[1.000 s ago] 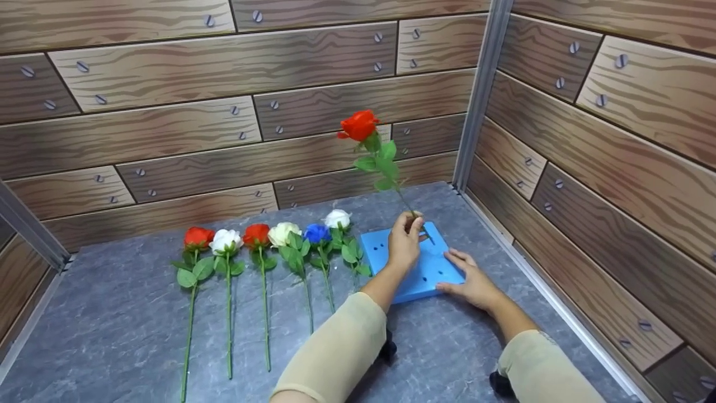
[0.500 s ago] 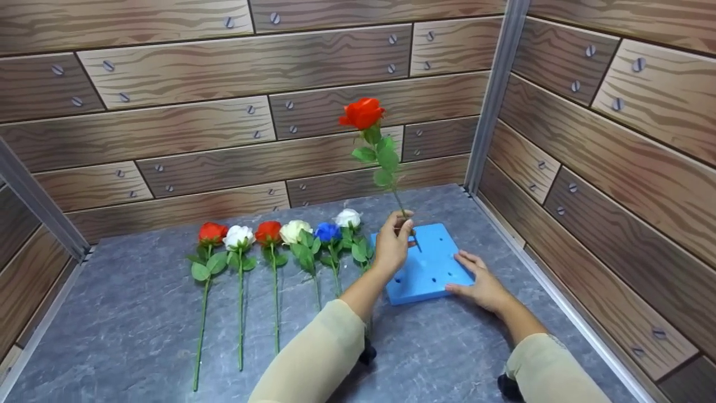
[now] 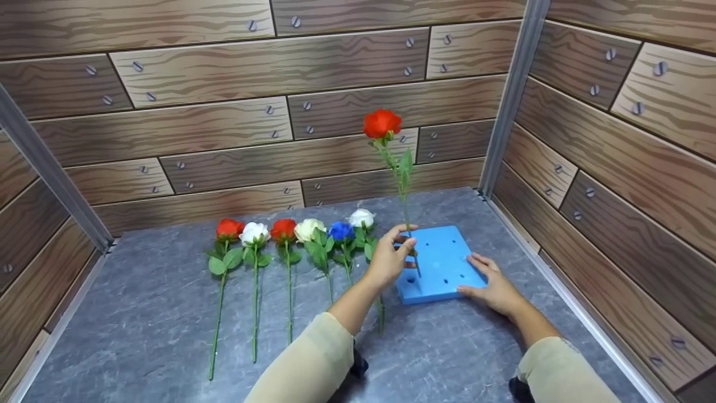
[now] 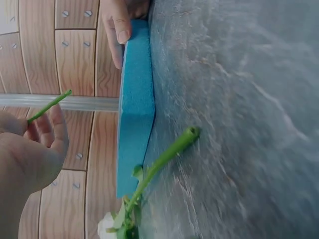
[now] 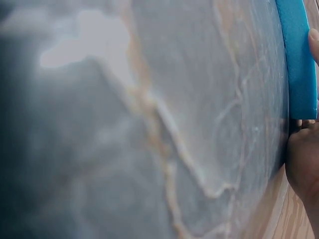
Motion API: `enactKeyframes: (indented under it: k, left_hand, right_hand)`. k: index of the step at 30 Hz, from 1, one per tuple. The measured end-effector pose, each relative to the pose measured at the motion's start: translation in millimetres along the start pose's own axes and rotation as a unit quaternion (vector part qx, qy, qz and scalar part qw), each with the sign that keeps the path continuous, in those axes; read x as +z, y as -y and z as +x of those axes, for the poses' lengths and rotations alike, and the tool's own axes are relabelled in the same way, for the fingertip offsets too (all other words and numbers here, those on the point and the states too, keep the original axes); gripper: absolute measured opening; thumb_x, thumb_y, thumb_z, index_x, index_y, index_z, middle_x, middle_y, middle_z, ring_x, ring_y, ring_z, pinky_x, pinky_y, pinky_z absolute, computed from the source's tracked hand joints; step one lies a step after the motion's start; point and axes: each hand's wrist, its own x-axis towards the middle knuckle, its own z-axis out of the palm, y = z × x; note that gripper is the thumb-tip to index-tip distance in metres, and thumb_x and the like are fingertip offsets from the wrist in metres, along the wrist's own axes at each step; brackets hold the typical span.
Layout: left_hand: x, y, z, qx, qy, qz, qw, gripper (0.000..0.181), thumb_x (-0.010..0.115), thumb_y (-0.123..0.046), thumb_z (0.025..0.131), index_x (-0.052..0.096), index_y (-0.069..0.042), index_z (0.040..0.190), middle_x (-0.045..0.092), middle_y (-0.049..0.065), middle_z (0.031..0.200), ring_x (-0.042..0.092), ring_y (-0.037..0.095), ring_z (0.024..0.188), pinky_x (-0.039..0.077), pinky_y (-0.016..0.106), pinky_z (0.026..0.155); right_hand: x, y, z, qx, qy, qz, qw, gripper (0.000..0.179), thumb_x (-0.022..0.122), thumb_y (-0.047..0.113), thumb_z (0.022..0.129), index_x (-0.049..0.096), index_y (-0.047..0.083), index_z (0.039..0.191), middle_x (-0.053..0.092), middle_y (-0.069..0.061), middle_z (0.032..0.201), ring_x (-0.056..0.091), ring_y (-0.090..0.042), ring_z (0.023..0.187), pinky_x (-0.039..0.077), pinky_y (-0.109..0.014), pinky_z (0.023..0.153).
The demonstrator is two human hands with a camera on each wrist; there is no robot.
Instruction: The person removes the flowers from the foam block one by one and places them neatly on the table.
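My left hand (image 3: 390, 258) pinches the lower stem of a red rose (image 3: 382, 124), held nearly upright with the bloom at the top. The stem's lower end is free in the air above a blue foam block (image 3: 439, 260) with several small holes in its top. In the left wrist view the bare green stem tip (image 4: 62, 96) pokes out past the fingers of that hand (image 4: 35, 149). My right hand (image 3: 498, 285) rests on the block's right front corner, thumb at the front edge and fingers along the right side.
Left of the block several roses lie side by side on the grey marbled tabletop (image 3: 162, 313): red (image 3: 229, 229), white (image 3: 255, 233), red (image 3: 283, 229), cream (image 3: 309, 230), blue (image 3: 341, 230) and white (image 3: 362, 218). Wood-patterned walls (image 3: 224, 134) enclose the back and sides.
My left hand has brought the rose toward the block's near left part and turned it more upright. The right hand stays at the block's corner. The whole head view has shifted.
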Motion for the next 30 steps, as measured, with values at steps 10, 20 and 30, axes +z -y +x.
enactKeyframes:
  k: [10,20,30]
  left_hand:
    - [-15.2,-0.1,-15.1,-0.031,0.005,-0.003,0.9995,0.035,0.06,-0.017,0.101,0.062,-0.036,0.13,0.06,0.009,0.112,0.067,0.035,0.102,0.065,0.039,0.075]
    - [-33.7,-1.4,-28.3,-0.052,-0.007,0.03,0.9982,0.041,0.058,-0.018,0.102,0.056,-0.041,0.137,0.055,0.007,0.115,0.065,0.024,0.097,0.063,0.035,0.071]
    - [-49.0,-4.3,-43.9,-0.052,0.006,0.043,0.9977,0.05,0.059,-0.013,0.101,0.051,-0.042,0.141,0.053,0.006,0.111,0.063,0.023,0.097,0.063,0.047,0.078]
  right_hand:
    - [-1,0,0.1,0.004,0.005,-0.007,1.0,0.1,0.08,0.047,0.083,0.028,0.01,0.159,0.012,-0.018,0.167,0.009,-0.051,0.153,0.014,-0.074,0.119]
    - [1,1,1.5,0.009,0.014,-0.007,0.9998,0.101,0.079,0.049,0.083,0.025,0.01,0.16,0.009,-0.018,0.168,0.007,-0.051,0.153,0.014,-0.075,0.118]
    - [0,0,2.5,-0.003,0.008,-0.009,0.9999,0.099,0.08,0.045,0.084,0.027,0.007,0.159,0.012,-0.019,0.167,0.008,-0.051,0.153,0.013,-0.074,0.118]
